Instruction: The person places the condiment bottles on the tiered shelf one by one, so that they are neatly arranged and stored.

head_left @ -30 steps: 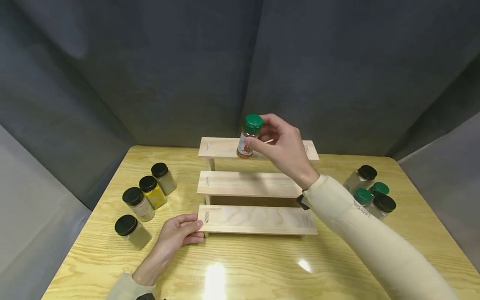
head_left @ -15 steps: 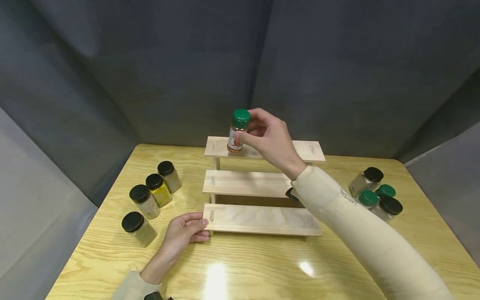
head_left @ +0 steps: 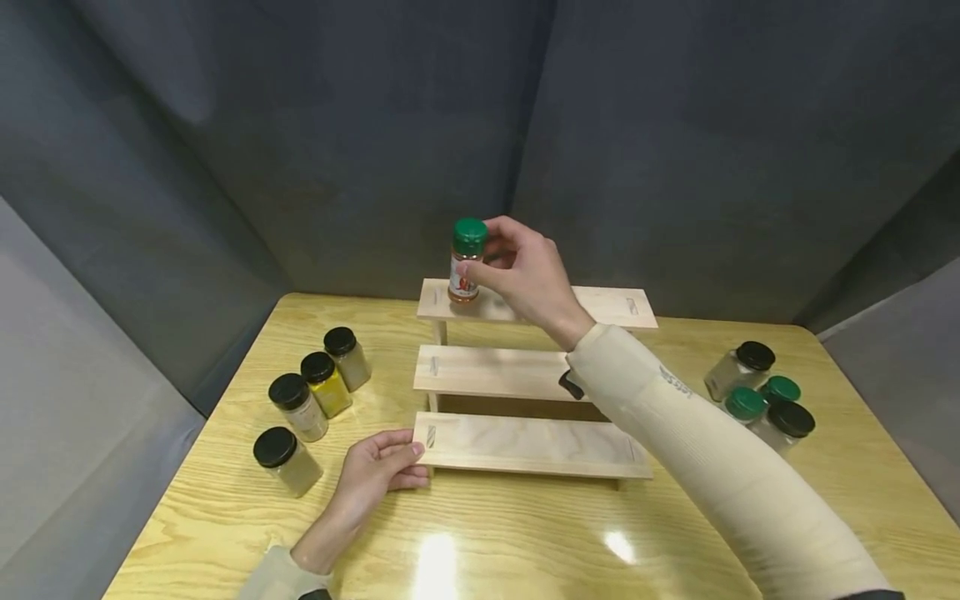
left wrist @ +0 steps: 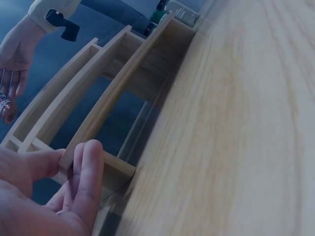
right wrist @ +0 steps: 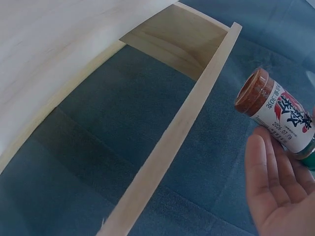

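A small spice jar [head_left: 461, 282] with a green cap, white label and reddish contents is pinched between the thumb and fingers of my right hand [head_left: 531, 275]. It is held upright over the left part of the top board of a three-tier wooden rack [head_left: 532, 442]. The right wrist view shows the jar's base [right wrist: 252, 93] apart from the board's edge. My left hand [head_left: 378, 468] grips the left end of the rack's lowest board, thumb on top and fingers below. In the left wrist view, that board [left wrist: 106, 101] runs away from the thumb and fingers.
Several black-capped jars [head_left: 297, 406] stand in a slanting row left of the rack. On the right, two black-capped jars [head_left: 738, 367] and two green-capped ones [head_left: 745, 403] stand in a cluster. Dark curtains [head_left: 405, 150] hang behind the wooden table [head_left: 525, 533].
My right hand has carried the spice jar leftward along the top board. My left hand keeps its grip on the lowest board, and the head view has shifted slightly.
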`<action>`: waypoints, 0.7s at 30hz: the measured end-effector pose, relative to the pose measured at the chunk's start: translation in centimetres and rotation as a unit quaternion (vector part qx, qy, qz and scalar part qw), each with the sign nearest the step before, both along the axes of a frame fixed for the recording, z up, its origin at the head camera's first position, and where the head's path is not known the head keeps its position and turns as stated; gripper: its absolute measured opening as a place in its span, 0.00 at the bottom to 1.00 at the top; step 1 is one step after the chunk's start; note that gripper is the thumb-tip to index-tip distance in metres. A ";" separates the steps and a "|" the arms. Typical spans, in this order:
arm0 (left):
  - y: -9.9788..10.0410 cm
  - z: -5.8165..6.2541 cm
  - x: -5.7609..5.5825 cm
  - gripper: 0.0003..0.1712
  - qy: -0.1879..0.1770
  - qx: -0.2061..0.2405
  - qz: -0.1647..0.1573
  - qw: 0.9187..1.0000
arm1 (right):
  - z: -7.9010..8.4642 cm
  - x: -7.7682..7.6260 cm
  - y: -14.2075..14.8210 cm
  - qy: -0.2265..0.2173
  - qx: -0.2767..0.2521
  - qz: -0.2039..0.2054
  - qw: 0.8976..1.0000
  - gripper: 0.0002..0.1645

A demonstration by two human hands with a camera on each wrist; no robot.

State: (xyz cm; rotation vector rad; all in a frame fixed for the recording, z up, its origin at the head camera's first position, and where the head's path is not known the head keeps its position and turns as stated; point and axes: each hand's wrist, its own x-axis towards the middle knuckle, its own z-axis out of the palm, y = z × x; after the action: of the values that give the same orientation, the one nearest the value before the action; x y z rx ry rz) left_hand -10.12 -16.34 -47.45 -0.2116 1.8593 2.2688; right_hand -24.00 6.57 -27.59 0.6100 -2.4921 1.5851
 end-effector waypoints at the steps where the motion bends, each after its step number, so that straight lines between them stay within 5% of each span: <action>1: 0.0 0.0 0.0 0.22 -0.001 0.000 0.001 1.000 | 0.0 0.0 0.0 0.000 0.000 0.000 1.000 0.24; 21: 0.5 -0.2 0.2 0.22 0.010 0.014 -0.005 1.000 | -0.8 -0.8 0.0 -0.020 0.011 -0.004 1.000 0.24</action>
State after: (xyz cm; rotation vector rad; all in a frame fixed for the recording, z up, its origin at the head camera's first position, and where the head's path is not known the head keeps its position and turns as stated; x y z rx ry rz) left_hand -9.94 -15.82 -47.70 -0.1765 1.8319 2.2975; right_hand -24.84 6.56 -28.41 0.5760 -2.5407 1.5844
